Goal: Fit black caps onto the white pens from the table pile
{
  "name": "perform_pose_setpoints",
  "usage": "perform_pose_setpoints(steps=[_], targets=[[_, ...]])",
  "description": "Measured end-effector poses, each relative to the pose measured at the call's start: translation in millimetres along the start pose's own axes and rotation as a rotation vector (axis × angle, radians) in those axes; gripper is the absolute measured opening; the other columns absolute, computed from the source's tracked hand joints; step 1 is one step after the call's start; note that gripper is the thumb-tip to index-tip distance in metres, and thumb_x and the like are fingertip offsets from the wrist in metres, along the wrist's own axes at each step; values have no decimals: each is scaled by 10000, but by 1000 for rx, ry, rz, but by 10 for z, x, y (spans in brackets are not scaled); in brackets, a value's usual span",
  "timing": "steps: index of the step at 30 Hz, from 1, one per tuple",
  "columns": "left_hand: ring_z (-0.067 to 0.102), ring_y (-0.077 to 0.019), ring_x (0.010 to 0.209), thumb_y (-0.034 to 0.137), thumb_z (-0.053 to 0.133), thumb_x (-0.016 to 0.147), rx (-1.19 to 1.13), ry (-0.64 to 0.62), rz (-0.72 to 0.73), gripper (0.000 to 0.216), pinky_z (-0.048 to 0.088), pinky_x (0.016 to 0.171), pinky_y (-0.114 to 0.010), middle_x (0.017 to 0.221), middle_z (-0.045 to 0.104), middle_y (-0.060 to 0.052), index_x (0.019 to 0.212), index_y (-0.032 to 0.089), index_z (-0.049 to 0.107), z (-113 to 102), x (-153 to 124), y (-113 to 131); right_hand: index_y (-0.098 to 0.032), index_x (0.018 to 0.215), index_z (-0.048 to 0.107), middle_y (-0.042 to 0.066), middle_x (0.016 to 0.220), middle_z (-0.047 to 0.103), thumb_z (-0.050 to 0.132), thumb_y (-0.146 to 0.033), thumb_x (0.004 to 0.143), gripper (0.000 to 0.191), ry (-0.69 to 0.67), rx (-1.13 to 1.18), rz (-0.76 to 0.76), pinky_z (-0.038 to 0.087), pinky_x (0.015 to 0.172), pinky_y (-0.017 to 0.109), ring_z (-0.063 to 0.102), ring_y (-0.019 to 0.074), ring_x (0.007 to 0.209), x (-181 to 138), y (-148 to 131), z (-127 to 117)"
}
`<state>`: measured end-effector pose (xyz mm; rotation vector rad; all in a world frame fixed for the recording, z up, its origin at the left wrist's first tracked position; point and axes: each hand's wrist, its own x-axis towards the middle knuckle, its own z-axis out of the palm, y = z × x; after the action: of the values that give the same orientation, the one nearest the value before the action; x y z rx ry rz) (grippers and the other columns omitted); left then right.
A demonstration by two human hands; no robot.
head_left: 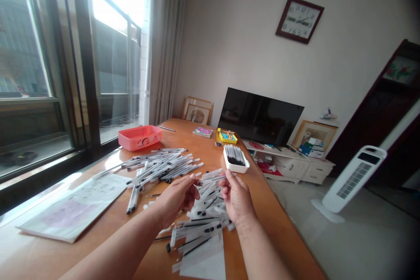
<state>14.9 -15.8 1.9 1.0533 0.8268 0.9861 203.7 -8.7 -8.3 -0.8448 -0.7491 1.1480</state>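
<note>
My left hand (pixel 180 194) and my right hand (pixel 236 194) are held close together above the table, fingertips pinched at the two ends of a slim, clear-barrelled pen (pixel 212 179). Below them spreads a loose heap of pen parts (pixel 210 221): whitish tubes, dark refills and small black pieces, some lying on a white sheet (pixel 206 262). Just beyond my right hand stands a white tray (pixel 241 169) filled with upright-leaning pen pieces with black ends. A pile of pens with black caps (pixel 164 166) lies beyond my left hand.
A red plastic basket (pixel 139 137) stands at the table's far left, with a paper booklet (pixel 77 205) nearer. Towards the far end are a yellow box (pixel 228 137) and a colourful book (pixel 202 132). The table's right edge drops to the floor, where a white tower fan (pixel 354 179) stands.
</note>
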Motion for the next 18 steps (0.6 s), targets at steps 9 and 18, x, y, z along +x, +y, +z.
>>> perform_pose_setpoints(steps=[9, 18], targets=[[461, -101, 545, 542, 603, 893, 225, 26, 127, 353, 329, 540, -236, 674, 561, 41, 847, 214, 481, 57, -21, 12, -157, 880, 706, 25, 685, 641, 840, -528, 768, 409, 4, 27, 9, 346, 431, 188, 454, 76, 512, 0, 9, -9], [376, -107, 517, 521, 551, 904, 245, 68, 145, 392, 299, 515, -243, 554, 443, 49, 677, 219, 446, 65, -59, 64, -164, 882, 712, 38, 713, 667, 823, -457, 790, 327, -52, 37, 4, 377, 470, 203, 478, 89, 541, -52, -18, 51]])
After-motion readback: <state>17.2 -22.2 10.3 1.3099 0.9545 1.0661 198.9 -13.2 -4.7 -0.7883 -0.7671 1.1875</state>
